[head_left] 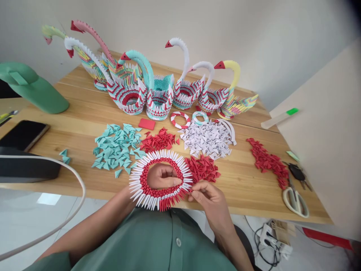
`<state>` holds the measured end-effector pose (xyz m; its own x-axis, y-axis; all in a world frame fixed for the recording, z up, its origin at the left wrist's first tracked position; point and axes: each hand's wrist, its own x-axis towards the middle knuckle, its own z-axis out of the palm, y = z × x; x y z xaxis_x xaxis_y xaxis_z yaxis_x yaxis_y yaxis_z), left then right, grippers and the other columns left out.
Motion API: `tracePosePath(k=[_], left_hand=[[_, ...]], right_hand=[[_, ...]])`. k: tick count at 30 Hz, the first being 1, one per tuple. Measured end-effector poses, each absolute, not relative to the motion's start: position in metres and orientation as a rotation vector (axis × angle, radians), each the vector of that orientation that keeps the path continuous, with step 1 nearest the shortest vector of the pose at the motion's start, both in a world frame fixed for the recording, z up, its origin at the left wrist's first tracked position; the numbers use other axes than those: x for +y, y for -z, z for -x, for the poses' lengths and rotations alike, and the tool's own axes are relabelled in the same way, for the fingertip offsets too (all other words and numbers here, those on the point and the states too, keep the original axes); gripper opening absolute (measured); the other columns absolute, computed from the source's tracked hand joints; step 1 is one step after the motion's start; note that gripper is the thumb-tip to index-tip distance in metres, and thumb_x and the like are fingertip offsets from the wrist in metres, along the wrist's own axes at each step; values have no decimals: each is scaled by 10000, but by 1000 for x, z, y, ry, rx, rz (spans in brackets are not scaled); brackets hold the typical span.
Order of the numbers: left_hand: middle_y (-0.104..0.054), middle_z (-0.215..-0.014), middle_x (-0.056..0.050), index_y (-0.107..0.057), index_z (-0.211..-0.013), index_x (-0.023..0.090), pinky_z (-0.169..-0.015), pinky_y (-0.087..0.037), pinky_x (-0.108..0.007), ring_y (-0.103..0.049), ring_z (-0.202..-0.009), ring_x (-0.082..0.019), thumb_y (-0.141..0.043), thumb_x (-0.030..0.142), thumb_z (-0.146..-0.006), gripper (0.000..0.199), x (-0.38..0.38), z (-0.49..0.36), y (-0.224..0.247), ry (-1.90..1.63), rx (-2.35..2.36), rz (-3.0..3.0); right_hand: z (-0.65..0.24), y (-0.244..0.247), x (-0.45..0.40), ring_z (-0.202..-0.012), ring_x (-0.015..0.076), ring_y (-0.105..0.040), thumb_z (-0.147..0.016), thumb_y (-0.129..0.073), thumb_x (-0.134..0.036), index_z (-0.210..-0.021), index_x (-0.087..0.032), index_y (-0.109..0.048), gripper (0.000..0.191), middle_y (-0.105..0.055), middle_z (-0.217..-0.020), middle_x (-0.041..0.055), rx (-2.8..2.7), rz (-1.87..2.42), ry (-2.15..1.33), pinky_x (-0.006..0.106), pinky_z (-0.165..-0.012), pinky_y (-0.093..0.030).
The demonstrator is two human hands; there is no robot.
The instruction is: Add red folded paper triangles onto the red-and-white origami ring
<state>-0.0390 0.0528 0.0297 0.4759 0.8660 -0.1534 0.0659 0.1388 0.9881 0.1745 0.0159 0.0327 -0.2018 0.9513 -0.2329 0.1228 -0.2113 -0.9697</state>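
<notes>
A ring of folded paper pieces (137, 182) is held up in front of my body, with white points around most of its rim and red ones along its lower right. My left hand (161, 177) reaches through from below, fingers curled and thumb pressed on the ring's inner right side. At the outer right edge, my right hand (211, 197) pinches a red folded paper piece (190, 190), mostly hidden by the fingertips, against the rim. Just beyond the ring lie piles of red pieces (203, 168), teal pieces (114, 146) and white pieces (208, 139).
Several paper swans (160, 101) line the back of the wooden table (242, 180). Two small paper rings (180, 120) lie before them. On the left are a green bottle (39, 90) and a phone (24, 134); on the right, scissors (295, 201), keys (297, 172) and more red pieces (266, 160).
</notes>
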Motion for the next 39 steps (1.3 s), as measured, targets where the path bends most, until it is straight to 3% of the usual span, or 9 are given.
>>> tracePosePath(k=[6, 16, 22, 26, 33, 39], left_hand=[[-389, -482, 44, -481, -539, 159, -449, -305, -210, -339, -469, -75, -682, 487, -710, 421, 53, 38, -31, -767, 949, -1360], [-474, -542, 21, -560, -623, 128, -462, -311, -198, -403, -515, -82, -680, 404, -708, 312, 46, 31, -26, -767, 1036, -1273], [-459, -526, 22, -493, -574, 152, -465, -315, -209, -394, -503, -84, -669, 441, -674, 353, 47, 34, -27, -764, 1039, -1253], [-469, -537, 19, -510, -582, 143, -486, -335, -210, -407, -513, -84, -670, 424, -693, 342, 49, 34, -27, -790, 1013, -1290], [-470, -539, 19, -540, -612, 131, -488, -347, -205, -403, -509, -83, -662, 473, -735, 384, 50, 35, -23, -825, 938, -1346], [-496, -545, 4, -571, -623, 119, -500, -348, -209, -424, -519, -93, -623, 551, -757, 454, 53, 36, -13, -855, 982, -1414]], right_hand=[[-173, -34, 17, -601, 147, -639, -759, -727, -330, -740, -200, -623, 168, -654, -633, -13, -1333, 1359, -1499, 243, -603, -492], [-167, -48, 20, -633, 167, -615, -795, -663, -309, -730, -212, -672, 117, -679, -694, 12, -1663, 1496, -1101, 262, -627, -500], [-177, -47, 25, -691, 186, -671, -846, -619, -450, -894, -189, -672, 271, -724, -775, 57, -1388, 1413, -1449, 287, -669, -542], [-175, -44, 24, -653, 174, -666, -815, -669, -453, -837, -176, -663, 278, -701, -705, 37, -1333, 1377, -1678, 284, -656, -542], [-166, -43, 28, -626, 151, -642, -788, -700, -435, -740, -176, -626, 274, -661, -653, 6, -1284, 1326, -1768, 248, -590, -520], [-157, -44, 31, -613, 139, -602, -811, -670, -430, -731, -178, -618, 270, -628, -632, -12, -1335, 1330, -1646, 245, -605, -503]])
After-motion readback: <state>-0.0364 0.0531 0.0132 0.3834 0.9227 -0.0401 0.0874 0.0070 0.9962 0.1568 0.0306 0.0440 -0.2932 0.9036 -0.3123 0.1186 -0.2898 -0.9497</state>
